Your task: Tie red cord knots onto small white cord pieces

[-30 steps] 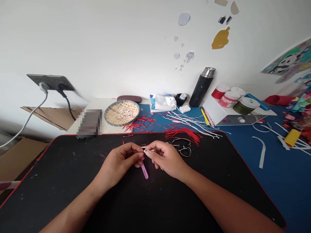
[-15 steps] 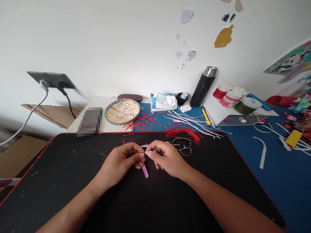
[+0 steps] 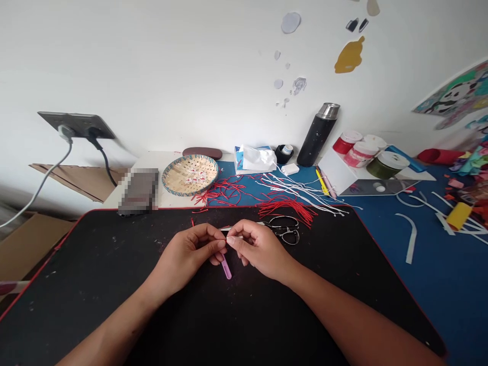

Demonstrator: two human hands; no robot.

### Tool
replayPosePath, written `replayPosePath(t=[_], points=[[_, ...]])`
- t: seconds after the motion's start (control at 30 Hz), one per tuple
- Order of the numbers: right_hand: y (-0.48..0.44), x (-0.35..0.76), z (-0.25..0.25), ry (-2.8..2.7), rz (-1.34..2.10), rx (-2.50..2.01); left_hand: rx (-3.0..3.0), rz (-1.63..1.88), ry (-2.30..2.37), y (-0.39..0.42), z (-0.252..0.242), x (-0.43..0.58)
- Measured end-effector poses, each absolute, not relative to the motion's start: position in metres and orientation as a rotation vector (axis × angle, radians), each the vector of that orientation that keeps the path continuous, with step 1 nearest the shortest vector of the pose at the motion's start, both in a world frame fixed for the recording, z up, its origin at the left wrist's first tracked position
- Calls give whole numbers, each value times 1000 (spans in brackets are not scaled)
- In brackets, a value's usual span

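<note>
Over the black mat [image 3: 229, 315], my left hand [image 3: 194, 256] and my right hand [image 3: 263, 249] meet with their fingertips nearly touching. Each thumb and forefinger pinches a short piece of cord [image 3: 226, 239]; just a speck of red shows between them, and the fingers hide the rest. Below the left fingertips a slim pink tool [image 3: 226, 268] points toward me, its upper end hidden by that hand. Scissors [image 3: 285, 229] lie behind the right hand, with black-and-white handles showing and the blades partly covered by the fingers.
Beyond the mat's far edge lie red cords [image 3: 287, 209] and white cords [image 3: 305, 190]. A woven basket [image 3: 170, 183] holds small red-and-white pieces. Farther back are a tissue box [image 3: 254, 161], a black thermos [image 3: 318, 137] and paint jars [image 3: 387, 165]. Paper strips [image 3: 412, 239] lie right.
The red and white bit between my fingertips has become a thin red speck as the fingers shifted slightly. Both hands keep their place; the whole view has moved a little.
</note>
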State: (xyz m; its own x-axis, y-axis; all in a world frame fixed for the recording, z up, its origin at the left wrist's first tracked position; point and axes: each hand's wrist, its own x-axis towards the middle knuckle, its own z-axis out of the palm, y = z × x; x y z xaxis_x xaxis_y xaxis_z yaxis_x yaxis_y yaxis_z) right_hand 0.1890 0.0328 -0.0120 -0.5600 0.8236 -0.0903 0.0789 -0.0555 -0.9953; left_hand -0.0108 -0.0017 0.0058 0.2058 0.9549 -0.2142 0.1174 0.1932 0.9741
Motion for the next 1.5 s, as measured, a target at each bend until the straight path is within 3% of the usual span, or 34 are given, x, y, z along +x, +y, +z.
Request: replayPosePath(t=[1.17,1.5], points=[[35,190,-11,-1723,1607,-984,1226,870,1229,-3,3,-8],[37,193,-12,-1584,1753,-1015,1156,958,1236,0,13,-10]])
